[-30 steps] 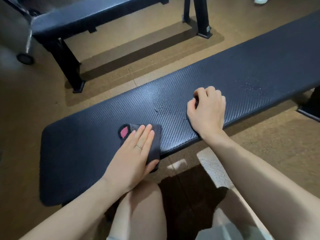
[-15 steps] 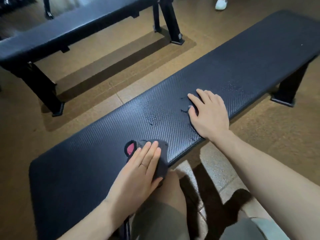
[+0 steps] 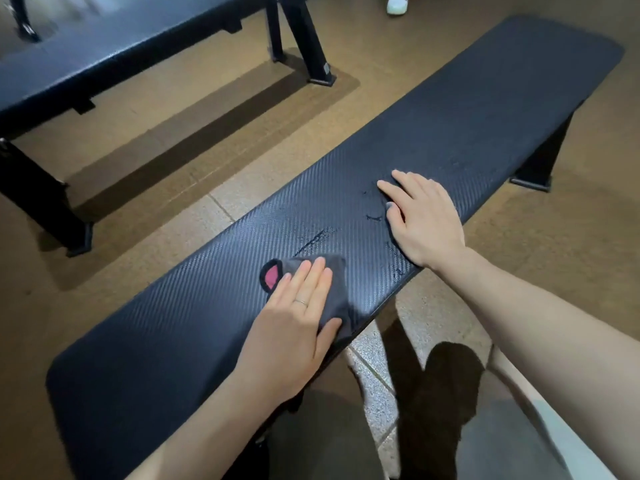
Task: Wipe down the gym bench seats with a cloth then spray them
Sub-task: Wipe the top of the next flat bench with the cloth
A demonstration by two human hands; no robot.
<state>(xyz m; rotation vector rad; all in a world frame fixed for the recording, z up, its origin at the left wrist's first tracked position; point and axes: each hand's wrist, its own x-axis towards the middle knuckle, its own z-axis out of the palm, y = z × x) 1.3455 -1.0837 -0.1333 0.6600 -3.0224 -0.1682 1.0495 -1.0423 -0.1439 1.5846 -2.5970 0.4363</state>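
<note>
On the brown floor (image 3: 194, 188) stands a long dark bench (image 3: 467, 126), and it runs from the lower left to the upper right. Its seat has a fine woven texture, and some wet streaks (image 3: 313, 240) lie near the middle. One black leg (image 3: 540, 161) shows under the far right end. Behind it, at the upper left, stands a second bench (image 3: 114, 53) with black legs, well apart from the first one. A white shoe (image 3: 396, 4) is at the top edge.

Two bare forearms come in from the bottom. The left hand (image 3: 298, 327) lies flat on a grey cloth (image 3: 337, 289) and presses it onto the seat, near the front edge. Its fingers are straight and close together, and the thumb lies on the right part of the cloth. A thin ring (image 3: 300, 302) is on one finger. At the left corner of the cloth there is a pink patch (image 3: 273, 274) with a dark border.

The right hand (image 3: 426, 220) rests on the seat, to the right of the cloth and apart from it. Its fingers are straight and a little spread, and it holds nothing. Under the arms, grey shorts (image 3: 329, 438) are visible.
</note>
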